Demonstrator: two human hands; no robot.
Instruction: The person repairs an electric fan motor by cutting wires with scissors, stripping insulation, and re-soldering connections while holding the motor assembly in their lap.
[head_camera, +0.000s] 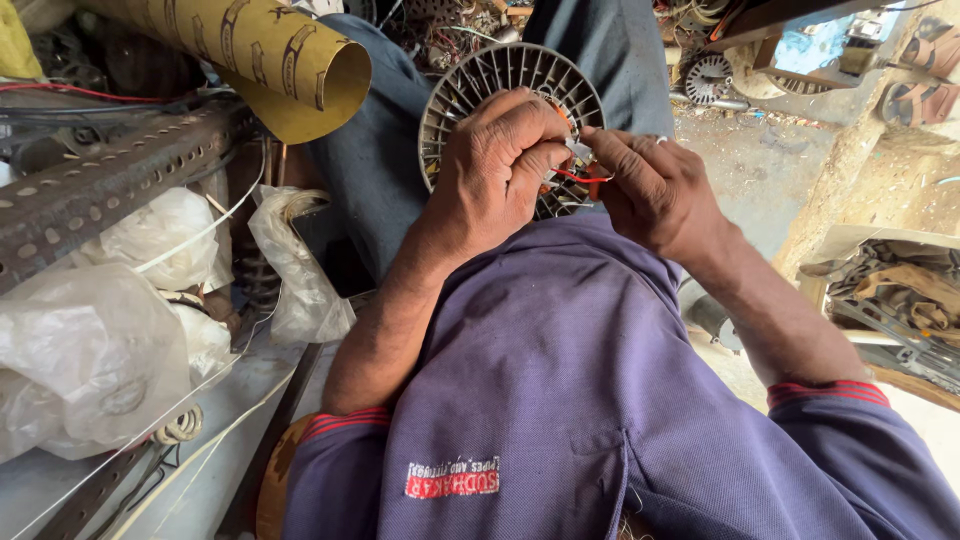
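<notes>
The left hand (495, 165) grips the round slotted grey motor housing (480, 85). Just right of the housing, the right hand (655, 190) pinches red wires (580, 177) running to it.

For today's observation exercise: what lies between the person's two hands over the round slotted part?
In the head view, red wires and a small pale piece bridge left hand and right hand, above the slotted part.

- The round slotted motor housing (510, 85) was pale grey.
- The wires (580, 178) pinched at it were red.
- The shirt (560, 400) was purple, with red stripes at the cuffs.
- The rolled card sheet (270, 55) was mustard yellow with dark printed marks.
- The plastic bags (100, 340) were cloudy white.
</notes>
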